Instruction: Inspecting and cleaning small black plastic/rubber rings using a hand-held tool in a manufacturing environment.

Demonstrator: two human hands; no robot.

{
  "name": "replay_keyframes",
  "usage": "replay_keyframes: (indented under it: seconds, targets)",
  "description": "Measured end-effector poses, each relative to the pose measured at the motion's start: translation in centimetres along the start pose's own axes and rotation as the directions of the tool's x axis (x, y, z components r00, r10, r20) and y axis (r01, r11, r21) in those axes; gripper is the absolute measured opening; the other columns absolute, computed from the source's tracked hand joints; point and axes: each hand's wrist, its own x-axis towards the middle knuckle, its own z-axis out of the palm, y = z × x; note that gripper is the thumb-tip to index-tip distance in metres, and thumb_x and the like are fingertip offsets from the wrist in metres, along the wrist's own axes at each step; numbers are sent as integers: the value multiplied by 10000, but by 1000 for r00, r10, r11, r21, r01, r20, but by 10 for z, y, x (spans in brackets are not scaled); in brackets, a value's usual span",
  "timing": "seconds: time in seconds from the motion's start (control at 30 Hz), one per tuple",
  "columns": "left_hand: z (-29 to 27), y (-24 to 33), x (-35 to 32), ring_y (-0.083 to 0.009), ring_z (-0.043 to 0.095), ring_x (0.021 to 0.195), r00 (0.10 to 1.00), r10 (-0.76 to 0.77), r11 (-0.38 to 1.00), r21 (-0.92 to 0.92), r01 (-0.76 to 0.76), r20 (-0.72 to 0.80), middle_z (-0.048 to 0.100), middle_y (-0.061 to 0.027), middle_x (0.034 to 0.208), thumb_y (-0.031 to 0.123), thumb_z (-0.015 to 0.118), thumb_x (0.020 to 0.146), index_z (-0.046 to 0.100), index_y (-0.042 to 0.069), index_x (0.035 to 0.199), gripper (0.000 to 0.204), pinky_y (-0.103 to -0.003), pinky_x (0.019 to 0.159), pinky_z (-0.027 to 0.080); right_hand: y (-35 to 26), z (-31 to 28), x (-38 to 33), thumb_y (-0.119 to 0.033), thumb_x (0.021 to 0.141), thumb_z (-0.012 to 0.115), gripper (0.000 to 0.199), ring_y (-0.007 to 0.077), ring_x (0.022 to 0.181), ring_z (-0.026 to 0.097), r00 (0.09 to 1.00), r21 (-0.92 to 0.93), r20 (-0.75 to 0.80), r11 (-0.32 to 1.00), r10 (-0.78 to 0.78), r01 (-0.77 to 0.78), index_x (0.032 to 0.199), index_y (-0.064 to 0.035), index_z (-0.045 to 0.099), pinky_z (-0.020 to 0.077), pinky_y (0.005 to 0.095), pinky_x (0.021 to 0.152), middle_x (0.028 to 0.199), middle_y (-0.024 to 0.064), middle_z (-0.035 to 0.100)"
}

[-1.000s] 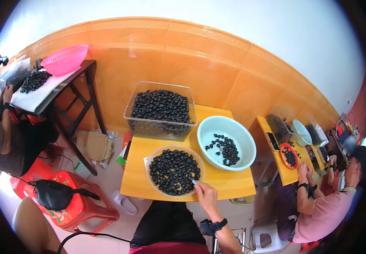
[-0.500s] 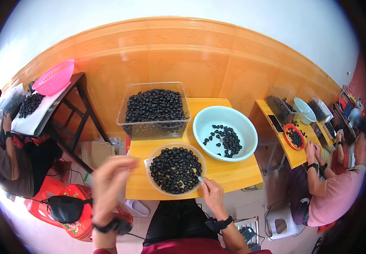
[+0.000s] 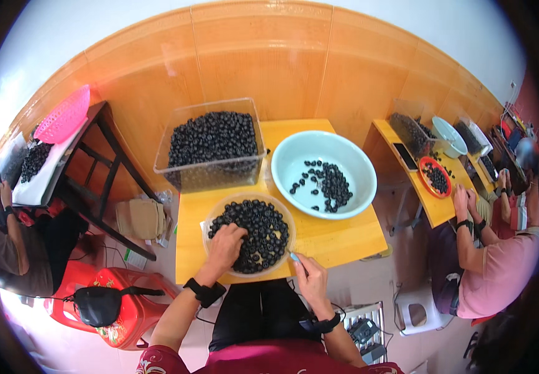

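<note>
A round clear tray [image 3: 292, 219] at the table's front edge holds many small dark round pieces [image 3: 262, 232] that look like berries or nuts. My left hand [image 3: 224, 249] reaches in over its left side, fingers bent together and down among the pieces; whatever the fingertips pinch is hidden. Beside the tray's lower right rim, my right hand [image 3: 310, 278] is closed around a small tool with a light blue handle [image 3: 294, 256]; I cannot make out its working end. More dark pieces lie in a light blue basin [image 3: 364, 163] and fill a clear rectangular bin [image 3: 210, 179].
The yellow table [image 3: 338, 240] carries all three containers. Red stools [image 3: 148, 315] with a black bag [image 3: 98, 306] stand at lower left. People work at both sides: one by a pink basket [image 3: 63, 115], another in pink [image 3: 500, 274] beside an orange bowl [image 3: 434, 176].
My left hand has come down from beside the tray into the dark pieces. My right hand keeps the tool near the tray's rim. The view has shifted a little.
</note>
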Motion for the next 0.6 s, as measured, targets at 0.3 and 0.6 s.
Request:
replay_keyframes:
  seconds: [0.3,0.6]
  targets:
    - [-37,24,-14,-143,655,797,817,-449,-61,-924,376,362,665,-83,950,38,620,884,606,55,1037,154,-251,756,546,-33,-3,9,-47,865,592,191,236,612,578,999,32,41,999,8,-10,1034,20,649,448,319,580,729,147,604]
    - [-35,55,-42,-194,657,877,860,-311,-428,-868,252,404,652,-92,1005,18,632,861,588,37,1066,211,-304,819,554,-74,0,15,-48,844,639,201,183,524,518,965,55,178,981,-194,187,1042,-29,661,402,284,494,672,92,550]
